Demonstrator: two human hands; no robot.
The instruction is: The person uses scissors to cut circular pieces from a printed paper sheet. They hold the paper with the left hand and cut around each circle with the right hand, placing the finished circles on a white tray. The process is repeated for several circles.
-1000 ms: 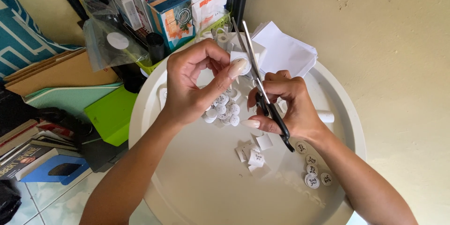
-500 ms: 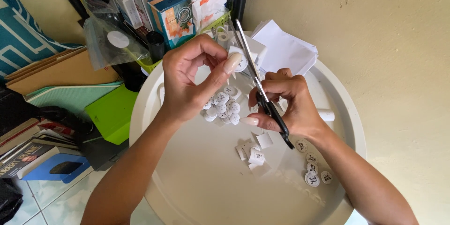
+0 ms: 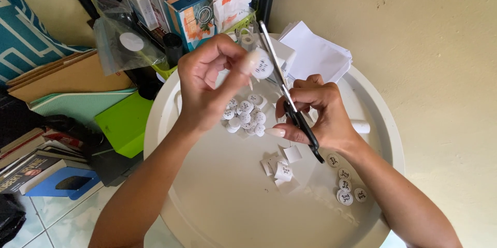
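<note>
Overhead view of a round white tray (image 3: 207, 212) serving as the desk. At 12 o'clock on the tray lies a stack of white paper sheets (image 3: 316, 54); beyond the rim, from 10 to 12 o'clock, stand cardboard boxes (image 3: 194, 12) and a clear plastic bag (image 3: 124, 46). A green folder (image 3: 121, 121) lies at 9 o'clock off the tray. At the tray's centre sits a pile of cut round labels (image 3: 244, 116); square paper offcuts (image 3: 282, 165) lie toward 6 o'clock, and a few more round labels (image 3: 346, 186) at 4 o'clock. The left hand (image 3: 207, 87) has its grip pinched on a single round label (image 3: 262, 65), held above the pile. The right hand (image 3: 321, 116) has its grip clenched through the handles of black-handled scissors (image 3: 282, 85). The scissors' long axis runs from 5 o'clock (handles) to 11 o'clock (tips), blades passing just beside the held label.
</note>
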